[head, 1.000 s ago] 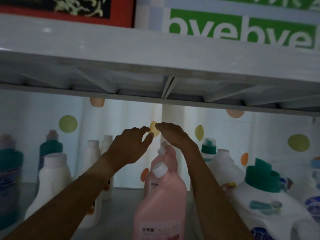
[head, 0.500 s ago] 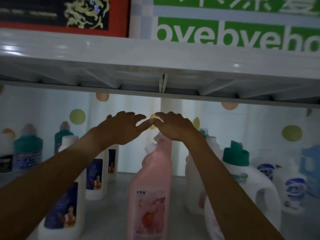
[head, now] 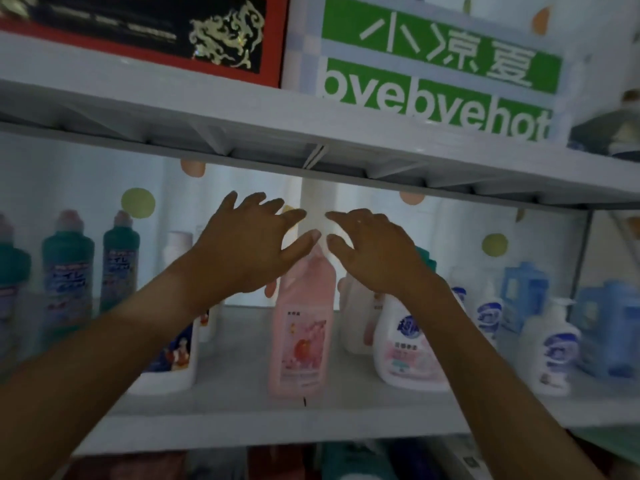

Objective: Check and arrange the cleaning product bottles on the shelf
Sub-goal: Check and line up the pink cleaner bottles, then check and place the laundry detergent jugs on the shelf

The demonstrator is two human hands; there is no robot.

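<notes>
A pink bottle (head: pixel 304 327) stands at the middle of the white shelf (head: pixel 242 424). Both of my hands hover above its top, fingers spread and holding nothing. My left hand (head: pixel 252 244) is just left of the bottle's neck, my right hand (head: pixel 372 249) just right of it, with a small gap between the fingertips. The bottle's cap is hidden behind my hands. A white bottle with a dark blue label (head: pixel 175 358) stands to the left, partly behind my left forearm. A white bottle with a blue logo (head: pixel 405 344) stands to the right.
Teal bottles (head: pixel 67 271) line the shelf's left end. White pump bottles (head: pixel 554 348) and blue containers (head: pixel 606 327) fill the right end. The upper shelf (head: pixel 311 133) hangs low over my hands and carries a green-and-white box (head: pixel 433 71) and a red-and-black box (head: pixel 138 29).
The view has pulled back and dropped, showing the shelf's front edge. My hands, whose fingertips were together above the pink bottle, have spread slightly apart.
</notes>
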